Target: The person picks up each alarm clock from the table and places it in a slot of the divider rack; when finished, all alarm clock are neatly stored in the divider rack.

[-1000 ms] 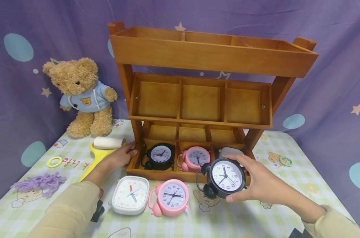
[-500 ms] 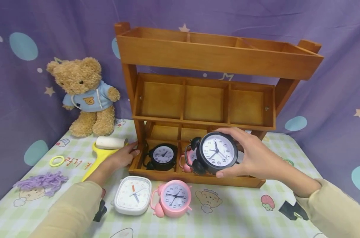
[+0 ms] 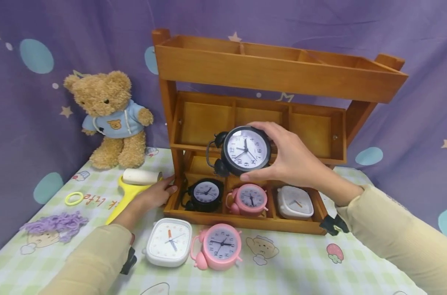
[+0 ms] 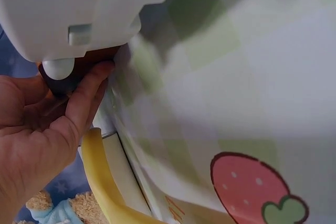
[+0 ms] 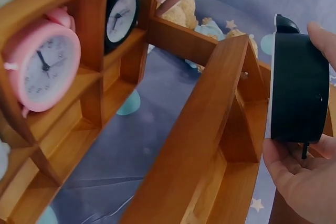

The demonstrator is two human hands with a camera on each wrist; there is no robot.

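My right hand (image 3: 290,153) grips a black twin-bell alarm clock (image 3: 247,149) by its rim, thumb below and fingers above. It is held in front of the middle tier of a wooden shelf (image 3: 275,76), dial facing me. In the right wrist view the clock's black side (image 5: 299,87) shows between thumb and fingers. My left hand (image 3: 155,196) holds the lower left corner of the shelf. The bottom tier has a black clock (image 3: 205,194), a pink clock (image 3: 250,199) and a white clock (image 3: 295,203), one per compartment.
On the tablecloth before the shelf lie a white square clock (image 3: 169,242) and a pink clock (image 3: 221,247). To the left are a yellow-handled lint roller (image 3: 127,194), a yellow ring (image 3: 74,198), purple yarn (image 3: 59,225) and a teddy bear (image 3: 114,123).
My right hand has lifted the black alarm clock up and to the left, from before the bottom tier to the middle tier. The white clock at lower right is uncovered. My left hand stays at the shelf.
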